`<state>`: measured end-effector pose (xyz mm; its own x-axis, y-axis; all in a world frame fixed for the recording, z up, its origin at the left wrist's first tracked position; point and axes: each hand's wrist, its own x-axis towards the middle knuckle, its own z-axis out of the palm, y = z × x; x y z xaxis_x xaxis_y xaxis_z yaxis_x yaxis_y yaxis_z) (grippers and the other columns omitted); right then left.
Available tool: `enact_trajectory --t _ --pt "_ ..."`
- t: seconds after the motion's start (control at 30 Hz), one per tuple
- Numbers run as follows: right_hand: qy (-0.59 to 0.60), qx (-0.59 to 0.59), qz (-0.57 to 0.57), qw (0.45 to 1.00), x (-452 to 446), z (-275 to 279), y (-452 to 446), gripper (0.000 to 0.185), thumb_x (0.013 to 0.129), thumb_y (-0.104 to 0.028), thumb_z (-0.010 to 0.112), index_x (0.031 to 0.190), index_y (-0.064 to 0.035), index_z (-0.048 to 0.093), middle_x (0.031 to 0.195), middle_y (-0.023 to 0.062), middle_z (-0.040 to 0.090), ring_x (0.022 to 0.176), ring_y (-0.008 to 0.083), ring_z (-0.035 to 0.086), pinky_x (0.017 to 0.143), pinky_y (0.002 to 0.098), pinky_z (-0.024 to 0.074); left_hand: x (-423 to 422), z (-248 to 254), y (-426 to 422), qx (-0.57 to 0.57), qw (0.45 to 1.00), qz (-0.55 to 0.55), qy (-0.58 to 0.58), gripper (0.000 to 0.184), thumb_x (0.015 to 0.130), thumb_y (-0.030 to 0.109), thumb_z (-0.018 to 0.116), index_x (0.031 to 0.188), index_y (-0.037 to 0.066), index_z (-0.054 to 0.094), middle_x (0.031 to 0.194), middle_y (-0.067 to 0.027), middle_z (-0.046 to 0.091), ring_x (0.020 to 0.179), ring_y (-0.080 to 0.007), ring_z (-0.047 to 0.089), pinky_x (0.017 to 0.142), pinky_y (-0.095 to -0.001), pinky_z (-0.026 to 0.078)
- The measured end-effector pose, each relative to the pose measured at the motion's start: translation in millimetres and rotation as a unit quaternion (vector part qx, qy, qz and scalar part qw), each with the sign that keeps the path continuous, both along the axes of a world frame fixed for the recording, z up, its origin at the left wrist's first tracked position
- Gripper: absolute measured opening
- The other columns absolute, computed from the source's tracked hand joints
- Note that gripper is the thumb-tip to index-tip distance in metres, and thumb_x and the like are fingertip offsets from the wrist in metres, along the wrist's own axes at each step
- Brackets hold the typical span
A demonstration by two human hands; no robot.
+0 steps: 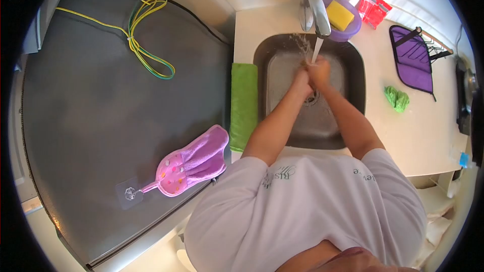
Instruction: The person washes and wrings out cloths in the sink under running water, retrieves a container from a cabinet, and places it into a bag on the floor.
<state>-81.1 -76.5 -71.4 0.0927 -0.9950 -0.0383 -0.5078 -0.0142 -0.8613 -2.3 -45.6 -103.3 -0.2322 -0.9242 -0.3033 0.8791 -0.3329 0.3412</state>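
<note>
Both hands are together under the faucet [313, 10], over the sink [282, 116]. A stream of water [317, 50] runs down onto them and splashes up to the left. My left hand [303, 80] presses against my right hand [319, 73], which lies partly over it. Motion and water blur the fingers, so their closing cannot be made out. No object shows between the hands. Just below them is the metal drain [311, 99] at the sink's bottom.
A green towel [244, 106] lies along the sink's left edge. Behind the sink, a purple bowl [353, 27] holds a yellow sponge [340, 15] beside a red packet [373, 8]. Rightward are a purple mat [416, 68] and crumpled green plastic [397, 98]. A pink hand towel [191, 163] lies left.
</note>
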Motion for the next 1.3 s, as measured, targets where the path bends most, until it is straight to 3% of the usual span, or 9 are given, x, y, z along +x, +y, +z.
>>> enact_trajectory --t 0.07,0.37,0.57,0.67,0.77,0.8,0.9,1.17,1.3 --pt "-0.001 0.056 -0.022 0.998 -2 1 -9 0.027 0.068 -0.028 0.065 0.082 -0.0048 0.065 0.076 0.017 0.063 0.074 0.0356 0.061 0.069 0.0413 0.048 -20 58 9 0.222 0.967 0.052 -0.112 0.026 0.088 0.034 0.047 0.092 0.01 0.055 0.077 -0.0051 0.057 0.061 -0.0173 0.056 0.055 -0.0271 0.047" --pt "-0.016 -0.021 0.038 0.999 11 84 39 0.029 0.066 -0.03 0.064 0.083 -0.0072 0.067 0.086 0.0206 0.064 0.083 0.0359 0.062 0.074 0.0404 0.0489 25 -59 3 -0.055 0.996 0.055 0.045 0.024 0.088 0.03 0.044 0.093 0.009 0.055 0.088 -0.0063 0.059 0.078 -0.021 0.06 0.066 -0.0376 0.05" --pt "-0.014 0.104 -0.046 0.993 -21 63 -13 0.027 0.069 -0.03 0.062 0.08 -0.0052 0.065 0.079 0.0199 0.064 0.076 0.0352 0.063 0.068 0.0424 0.0485 -18 84 0 0.163 0.98 0.018 -0.112 0.023 0.088 0.03 0.041 0.087 0.01 0.053 0.082 -0.0041 0.055 0.077 -0.0196 0.057 0.069 -0.0363 0.048" --pt "0.045 0.011 -0.005 0.999 -6 77 12 0.027 0.068 -0.028 0.064 0.083 -0.0067 0.065 0.077 0.0191 0.064 0.077 0.0359 0.063 0.071 0.0417 0.0492 -9 99 6 0.172 0.984 0.025 -0.049 0.024 0.088 0.033 0.042 0.085 0.011 0.052 0.082 -0.004 0.055 0.072 -0.0193 0.057 0.065 -0.0353 0.048" --pt "0.009 -0.083 0.029 0.996 6 97 53 0.026 0.068 -0.027 0.064 0.084 -0.006 0.065 0.079 0.0209 0.063 0.078 0.0378 0.062 0.072 0.0418 0.049 -17 45 9 -0.153 0.948 0.04 0.276 0.027 0.089 0.032 0.041 0.092 0.009 0.054 0.091 -0.0075 0.058 0.077 -0.0222 0.061 0.071 -0.0375 0.05" --pt "0.017 -0.025 0.0 1.0 5 90 43 0.026 0.068 -0.027 0.064 0.084 -0.006 0.065 0.081 0.0217 0.063 0.079 0.038 0.061 0.073 0.0414 0.0487 4 1 -4 -0.234 0.935 -0.078 0.256 0.028 0.09 0.031 0.04 0.095 0.008 0.055 0.095 -0.0091 0.059 0.08 -0.0236 0.062 0.073 -0.0384 0.051" --pt "0.026 0.035 -0.016 0.999 -17 55 -2 0.029 0.07 -0.025 0.064 0.088 -0.002 0.064 0.088 0.024 0.062 0.084 0.0365 0.061 0.076 0.0403 0.0474 -18 67 -1 0.228 0.961 0.03 -0.156 0.029 0.091 0.031 0.038 0.097 0.008 0.054 0.093 -0.0106 0.059 0.079 -0.025 0.062 0.072 -0.0396 0.051" --pt "-0.198 0.316 -0.035 0.927 -68 4 -36 0.044 0.08 -0.039 0.065 0.107 -0.0039 0.06 0.092 0.0102 0.065 0.079 0.0221 0.062 0.066 0.0323 0.0469 42 114 19 0.129 0.991 -0.03 -0.012 0.045 0.095 0.041 0.03 0.116 0.007 0.05 0.122 -0.0146 0.052 0.114 -0.0319 0.049 0.097 -0.0491 0.037" --pt "-0.158 0.369 0.027 0.916 -66 26 -34 0.054 0.086 -0.051 0.052 0.114 -0.0052 0.055 0.115 0.008 0.057 0.104 0.0187 0.053 0.088 0.0336 0.0399 56 132 18 0.063 0.988 -0.073 -0.119 0.049 0.094 0.048 0.032 0.116 0.009 0.051 0.115 -0.007 0.056 0.105 -0.0222 0.054 0.092 -0.0414 0.042"
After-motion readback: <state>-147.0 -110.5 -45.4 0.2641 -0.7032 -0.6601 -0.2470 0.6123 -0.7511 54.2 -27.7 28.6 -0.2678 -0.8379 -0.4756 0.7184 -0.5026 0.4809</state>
